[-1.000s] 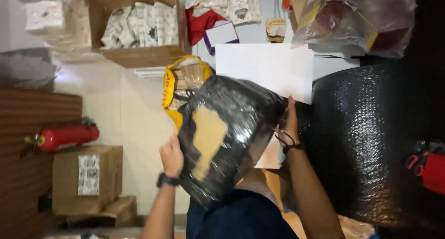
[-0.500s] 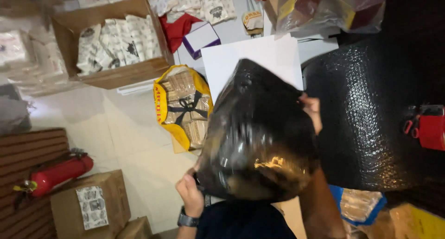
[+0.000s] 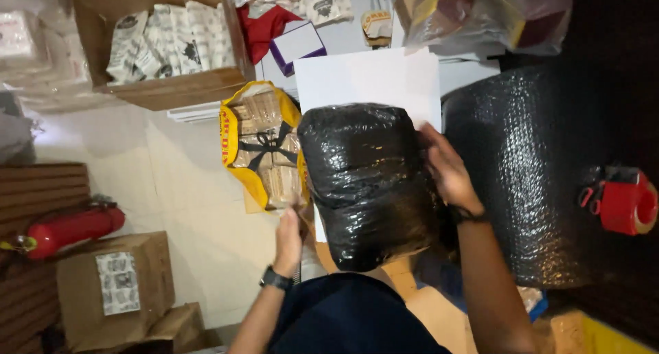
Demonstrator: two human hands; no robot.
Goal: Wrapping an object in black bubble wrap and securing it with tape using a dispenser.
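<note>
Holding position, head view, single entry: one bulky parcel wrapped in glossy black plastic film, oblong, standing roughly on end in front of the person's dark-clothed torso, its upper end overlapping a white sheet.

Right hand: pressed against the parcel's right side near the top, fingers spread flat on the film; a dark band sits at the wrist. It steadies the parcel without closing around it.

Left hand: raised at the parcel's lower left edge, a wristwatch below it. The fingers are blurred; whether they pinch the film or merely touch it cannot be told.

Surroundings, catalogued clockwise from the parcel:
- yellow bag, open, just beside the parcel's left side, holding tan bundled packets tied with a black ribbon.
- cardboard box at upper left, filled with pale printed pouches.
- red cloth and a purple-edged white box above the yellow bag.
- clear plastic sack of mixed goods at top right.
- large roll of black bubble wrap directly right of the right hand.
- red tape dispenser resting on the far right of the roll.
- red fire extinguisher lying at left, with a sealed brown carton below it.
</note>
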